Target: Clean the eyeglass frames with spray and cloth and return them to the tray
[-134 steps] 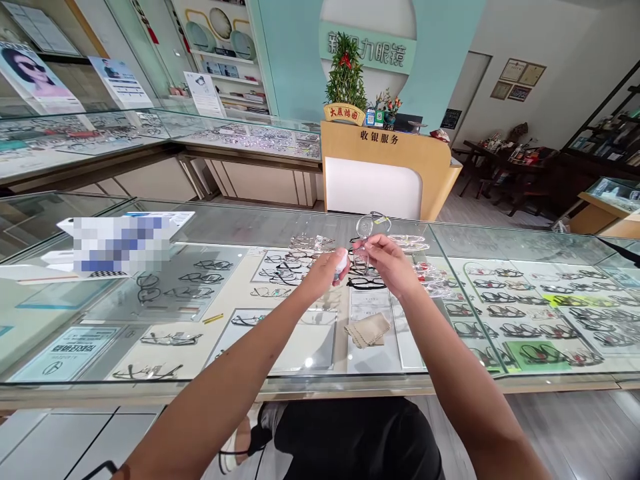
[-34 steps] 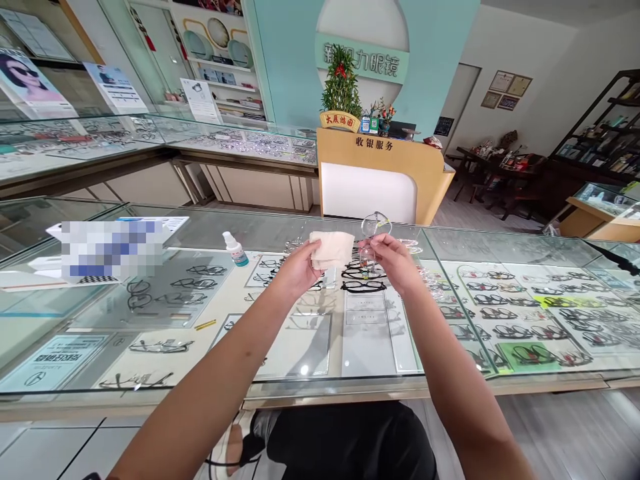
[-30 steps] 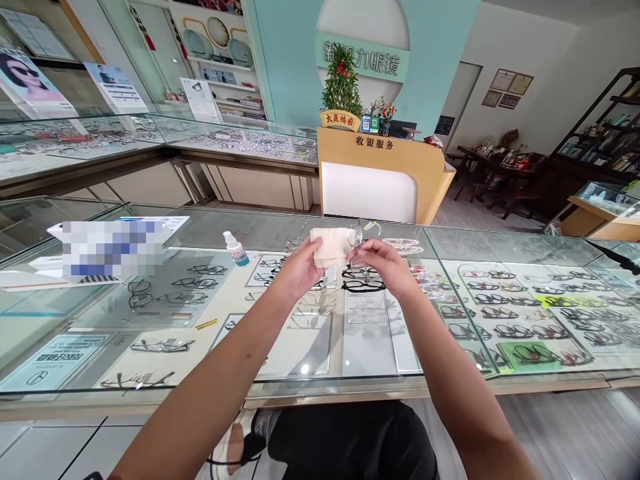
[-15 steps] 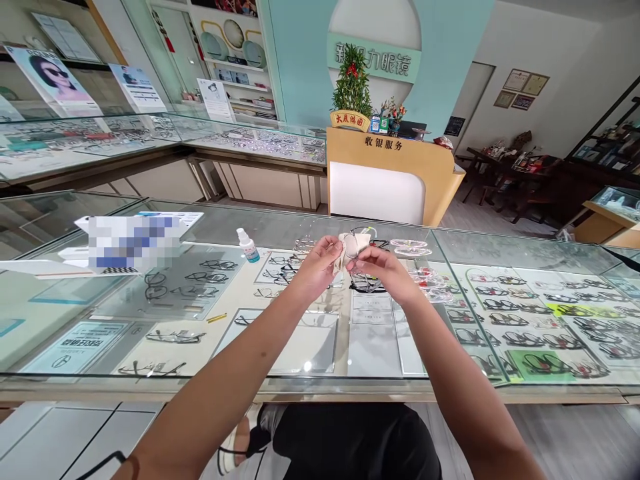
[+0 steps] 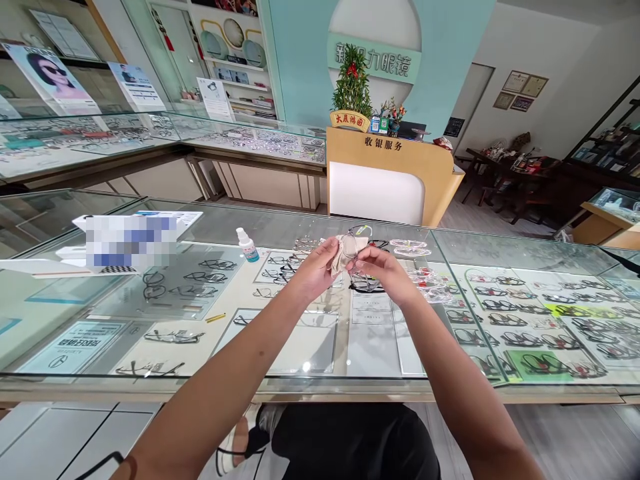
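Above the glass counter, a beige cleaning cloth [image 5: 343, 253] is pinched in my left hand [image 5: 319, 267], fingers closed and the thumb on top. The cloth lies against a lens of a pair of thin-framed eyeglasses [image 5: 356, 233]. My right hand [image 5: 383, 268] has its fingers closed on the frame of these glasses, close to the cloth. The cloth and fingers hide part of the frame. To the left of my hands, a small white spray bottle [image 5: 247, 245] with blue liquid stands upright on the counter glass.
The glass display counter [image 5: 280, 387] holds many eyeglasses under its top. A folded paper display, partly blurred out, lies on it at left [image 5: 60, 267]. Behind stand a wooden cashier desk [image 5: 390, 143] with a plant [image 5: 351, 87], and another display case [image 5: 250, 157].
The cloth has shifted slightly down and left over the lens and is bunched differently, moving with my left fingers. My right hand keeps its grip on the glasses.
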Motion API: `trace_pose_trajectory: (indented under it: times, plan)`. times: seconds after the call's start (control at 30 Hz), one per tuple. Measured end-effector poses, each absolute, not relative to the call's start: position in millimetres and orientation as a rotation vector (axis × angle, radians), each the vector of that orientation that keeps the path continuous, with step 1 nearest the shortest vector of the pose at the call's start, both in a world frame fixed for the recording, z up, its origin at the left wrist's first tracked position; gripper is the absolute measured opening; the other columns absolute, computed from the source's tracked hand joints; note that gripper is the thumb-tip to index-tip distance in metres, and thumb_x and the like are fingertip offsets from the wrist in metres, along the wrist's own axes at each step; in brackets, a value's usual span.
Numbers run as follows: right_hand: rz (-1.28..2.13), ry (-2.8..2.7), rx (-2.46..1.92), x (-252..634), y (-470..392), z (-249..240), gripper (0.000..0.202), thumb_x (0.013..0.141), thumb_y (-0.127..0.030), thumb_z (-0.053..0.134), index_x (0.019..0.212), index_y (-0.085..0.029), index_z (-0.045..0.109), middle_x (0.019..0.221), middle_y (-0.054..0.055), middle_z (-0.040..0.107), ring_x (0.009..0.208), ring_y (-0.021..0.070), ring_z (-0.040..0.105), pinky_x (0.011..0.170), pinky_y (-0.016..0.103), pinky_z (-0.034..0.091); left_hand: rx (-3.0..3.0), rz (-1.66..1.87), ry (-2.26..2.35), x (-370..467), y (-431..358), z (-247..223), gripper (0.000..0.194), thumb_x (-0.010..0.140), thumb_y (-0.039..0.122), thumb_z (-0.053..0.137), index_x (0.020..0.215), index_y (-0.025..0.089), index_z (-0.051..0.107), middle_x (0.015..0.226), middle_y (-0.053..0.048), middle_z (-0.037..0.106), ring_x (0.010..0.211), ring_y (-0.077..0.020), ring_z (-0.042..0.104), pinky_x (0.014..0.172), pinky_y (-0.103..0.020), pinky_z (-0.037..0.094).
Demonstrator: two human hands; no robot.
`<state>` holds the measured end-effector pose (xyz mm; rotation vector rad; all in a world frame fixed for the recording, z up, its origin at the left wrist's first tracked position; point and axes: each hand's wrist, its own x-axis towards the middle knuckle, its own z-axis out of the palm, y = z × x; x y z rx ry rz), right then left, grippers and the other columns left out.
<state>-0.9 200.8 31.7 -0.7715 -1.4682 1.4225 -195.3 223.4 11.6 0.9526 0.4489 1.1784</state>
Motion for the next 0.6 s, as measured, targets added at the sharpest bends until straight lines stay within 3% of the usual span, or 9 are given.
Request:
trace_pose_trajectory:
  times: [0.1,0.27,0.4,0.6]
  plan:
    - [1.410,-1.444,-0.770,-0.5,200.7,31.7,0.037,0.082,-0.057,0.093,0.087,-0.026,0.072,0.097,0.003,0.082,0.094,0.0228,0.072,0.096,0.041,0.055,0.949,1.196,0.457,-195.7,223.1,12.5,0.041,0.090,0.055,0.089,0.103,0.019,0.073,0.078,-0.003,0.072,0.071,-0.0169,0.066,0.071,-0.030,0.053]
    - [1.431,-1.441,-0.764,-2.1,199.3,31.7,0.035,0.083,-0.055,0.092,0.088,-0.026,0.073,0.097,0.004,0.082,0.094,0.0228,0.072,0.097,0.041,0.055,0.993,1.167,0.451,-194.9,220.4,14.3,0.041,0.089,0.052,0.091,0.089,0.019,0.067,0.072,-0.002,0.068,0.068,-0.0152,0.062,0.070,-0.029,0.052]
    - [1.453,-1.467,-0.743,-3.9,198.5,30.9,0.036,0.082,-0.055,0.093,0.088,-0.027,0.072,0.094,0.003,0.082,0.093,0.0224,0.071,0.097,0.041,0.055,0.975,1.168,0.447,-193.9,218.3,15.6,0.043,0.083,0.048,0.097,0.092,0.020,0.065,0.070,0.003,0.063,0.063,-0.0123,0.059,0.067,-0.028,0.050]
    - [1.466,-1.462,-0.734,-4.6,199.2,29.3,0.035,0.082,-0.054,0.094,0.088,-0.026,0.074,0.095,0.003,0.082,0.093,0.0218,0.071,0.097,0.041,0.055,1.002,1.149,0.481,-195.0,214.4,20.8,0.048,0.078,0.043,0.101,0.100,0.021,0.064,0.079,0.003,0.068,0.066,-0.0129,0.062,0.068,-0.029,0.048]
